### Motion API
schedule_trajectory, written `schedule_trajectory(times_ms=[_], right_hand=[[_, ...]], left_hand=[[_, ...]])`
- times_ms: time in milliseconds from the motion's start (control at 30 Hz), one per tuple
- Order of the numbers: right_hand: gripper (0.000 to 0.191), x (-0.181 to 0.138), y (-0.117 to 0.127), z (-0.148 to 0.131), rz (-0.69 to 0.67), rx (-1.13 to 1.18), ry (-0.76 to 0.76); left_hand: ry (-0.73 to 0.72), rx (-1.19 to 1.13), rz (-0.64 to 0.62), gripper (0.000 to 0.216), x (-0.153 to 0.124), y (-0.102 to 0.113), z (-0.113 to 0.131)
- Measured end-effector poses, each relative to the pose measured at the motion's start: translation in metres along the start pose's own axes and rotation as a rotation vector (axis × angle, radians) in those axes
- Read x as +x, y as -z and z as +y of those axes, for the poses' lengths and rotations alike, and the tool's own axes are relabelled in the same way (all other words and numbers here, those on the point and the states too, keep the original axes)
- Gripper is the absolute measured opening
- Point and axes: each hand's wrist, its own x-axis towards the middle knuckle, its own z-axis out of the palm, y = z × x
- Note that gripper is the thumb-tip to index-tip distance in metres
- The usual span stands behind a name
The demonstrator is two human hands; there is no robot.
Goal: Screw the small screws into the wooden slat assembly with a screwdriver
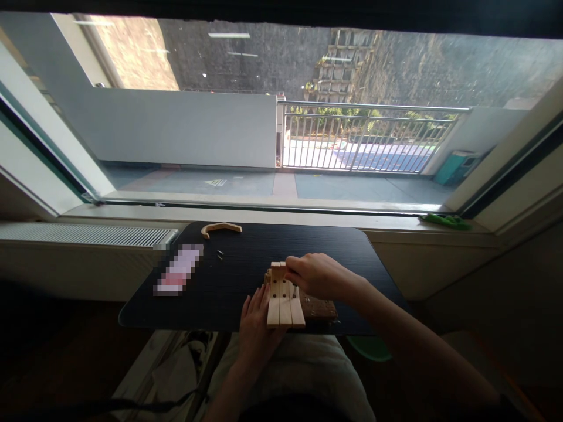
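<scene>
On the dark table sits a small wooden piece (280,313) of pale slats side by side, with dark screw heads or holes across it. My left hand (257,319) holds it at its left side, fingers along the edge and thumb side low at the front. Above its right slat, my right hand (310,275) is closed around what looks like a screwdriver (294,289). Only the thin shaft shows, pointing down at a hole in the right slat; the handle is hidden in the fist. A brown wooden block (319,307) lies partly under the slats on the right.
A curved wooden part (222,227) lies at the table's far left edge. Two small screws (220,255) lie closer in, beside a blurred pinkish rectangle (180,269). Beyond the table (343,246) are a windowsill with a green cloth (446,221) and a radiator (88,234).
</scene>
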Motion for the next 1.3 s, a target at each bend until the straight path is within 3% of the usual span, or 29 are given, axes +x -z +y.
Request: schedule_trajectory(times_ms=[400,667,1033,1300], right_hand=[[0.018,-0.004,0.002,0.003,-0.022,0.031,0.033],[0.016,-0.004,-0.002,0.003,0.014,0.058,0.026],[0.016,-0.008,0.003,0.000,-0.029,0.052,-0.014],[0.014,-0.011,0.001,0.003,-0.024,0.099,0.017]], left_hand=[[0.029,-0.031,-0.004,0.085,0.001,0.003,0.005],[-0.026,-0.034,-0.003,0.088,0.000,0.004,0.006],[-0.139,-0.091,-0.071,0.083,0.015,0.025,-0.009],[-0.138,-0.039,-0.074,0.089,0.025,0.018,-0.012]])
